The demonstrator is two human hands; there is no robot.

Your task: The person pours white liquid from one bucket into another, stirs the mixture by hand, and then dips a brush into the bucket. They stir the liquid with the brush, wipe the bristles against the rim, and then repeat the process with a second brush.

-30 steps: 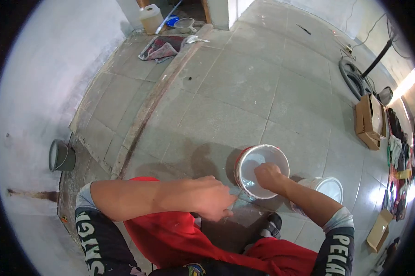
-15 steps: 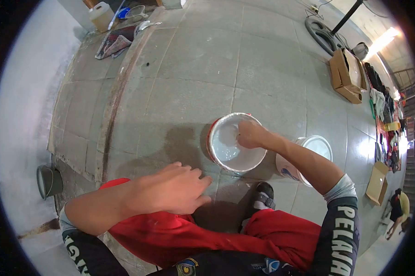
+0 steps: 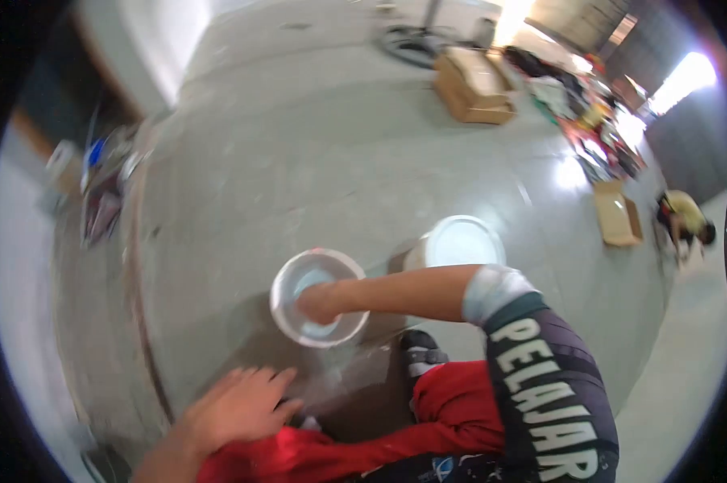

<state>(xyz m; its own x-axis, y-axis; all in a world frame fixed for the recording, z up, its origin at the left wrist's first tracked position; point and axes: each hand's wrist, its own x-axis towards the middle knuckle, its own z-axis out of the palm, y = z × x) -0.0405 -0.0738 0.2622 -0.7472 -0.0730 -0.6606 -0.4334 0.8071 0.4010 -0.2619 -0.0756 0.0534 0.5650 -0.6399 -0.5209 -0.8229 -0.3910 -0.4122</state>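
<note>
A: "Describe the right hand (image 3: 319,303) first."

B: "Reaches down inside the open white bucket (image 3: 282,303), at the pale contents (image 3: 313,278). Looks curled, but cannot tell, through the blur, whether clenched or grasping anything."

A: "And the left hand (image 3: 246,404)?"

B: "Hangs released, fingers (image 3: 281,381) spread, near the red trousers (image 3: 460,402), apart from the white bucket."

A: "Where to find the white bucket?"

B: "On the grey floor (image 3: 363,153), ahead of the dark shoe (image 3: 420,350). To its right, partly behind the right forearm (image 3: 412,290), a second bucket (image 3: 417,255)."
</note>
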